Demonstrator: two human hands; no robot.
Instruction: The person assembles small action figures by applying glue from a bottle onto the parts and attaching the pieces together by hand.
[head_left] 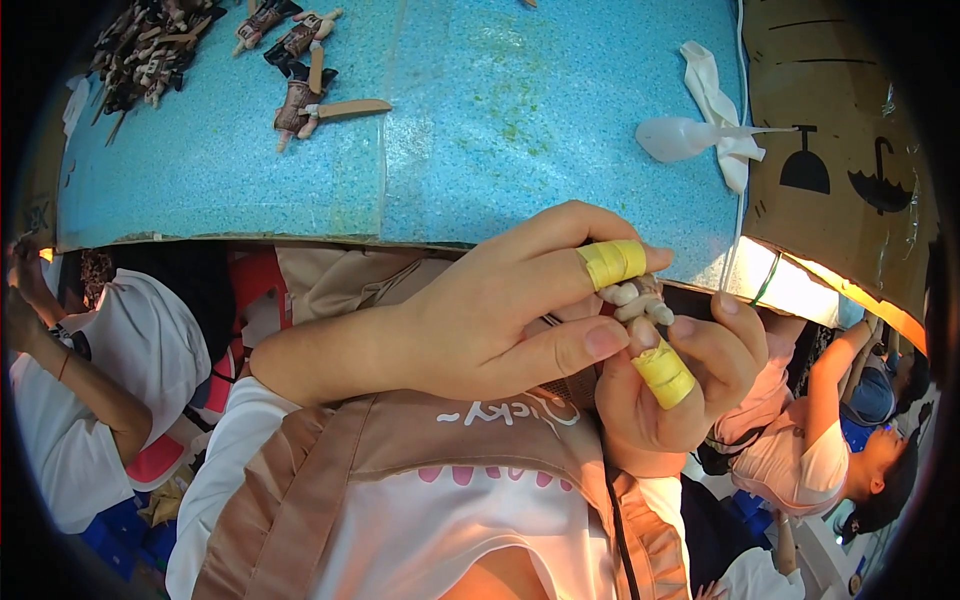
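In front of my chest, a small pale figurine (638, 300) with rounded, knobby parts sits between my two hands. Most of it is hidden by fingers. My left hand (490, 310) is closed, its thumb and index finger pressed to the figurine's near side; yellow tape (613, 264) wraps one finger. From the right, my right hand (685, 385) is closed too, its taped thumb and curled fingers gripping the piece from below. Beyond them on the blue tabletop (450, 150) lies a finished-looking figurine (297, 105) with dark legs and a flat brown blade-shaped part (350, 108).
A heap of similar figurines (150, 50) lies at the far left. On the right are a translucent squeeze bottle (675, 138) with a thin nozzle, a white strip (705, 85) and a cardboard sheet (840, 90). People sit at left (150, 350) and right (800, 450).
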